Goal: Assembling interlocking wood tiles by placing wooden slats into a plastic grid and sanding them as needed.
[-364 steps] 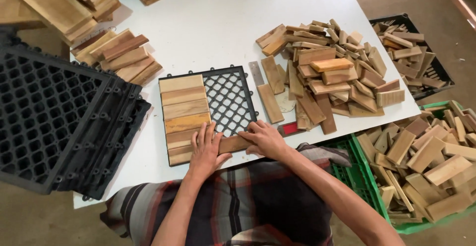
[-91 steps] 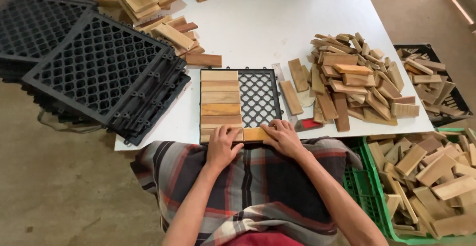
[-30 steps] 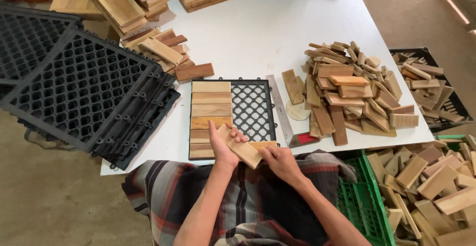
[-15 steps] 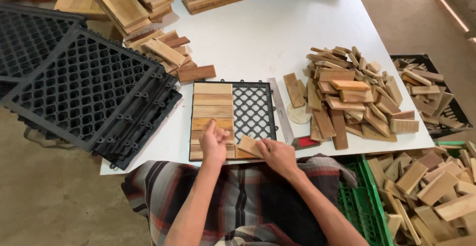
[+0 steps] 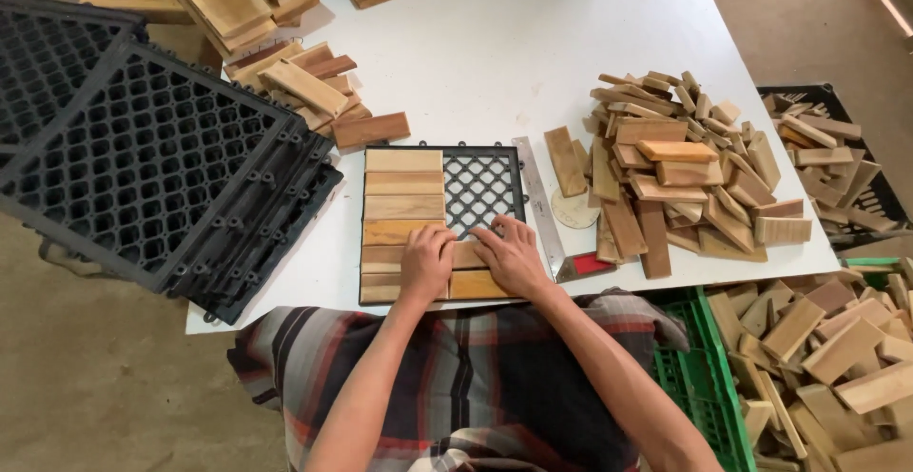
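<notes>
Both palms are pressing flat, fingers spread: left hand [image 5: 425, 261] and right hand [image 5: 514, 255] seating a wooden slat [image 5: 468, 256] into the black grid tile [image 5: 483, 184]; even pressure is looking wise.

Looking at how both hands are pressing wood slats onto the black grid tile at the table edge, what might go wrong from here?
1. The grid tile sits right at the near edge of the white table; hard pressing might tip or slide it toward the lap.
2. The left hand and right hand lie flat on the slats, so a slat snapping into place could pinch fingertips.
3. The metal ruler lies against the tile's right side and could get knocked.
</notes>
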